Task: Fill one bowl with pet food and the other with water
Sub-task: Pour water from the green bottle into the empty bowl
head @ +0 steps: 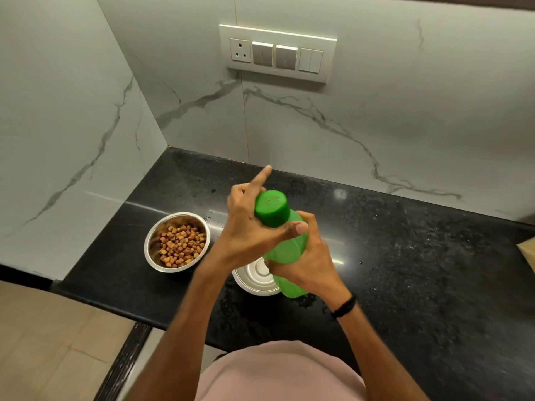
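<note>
A steel bowl (153, 244) holding brown pet food kibble (181, 246) stands on the black counter at the left. A second steel bowl (254, 280) sits just right of it, partly hidden behind my hands and the bottle; what it holds cannot be seen. A green plastic bottle (289, 256) with a green cap (272, 208) is held above that second bowl. My right hand (304, 261) grips the bottle's body. My left hand (249, 224) wraps the cap with thumb and fingers, the index finger sticking out straight.
The black granite counter (405, 270) runs to the right, with small wet spots near the bowls. Marble walls form a corner behind, carrying a switch panel (278, 53). A tan object (528, 250) sits at the right edge. The counter's front edge lies close to my body.
</note>
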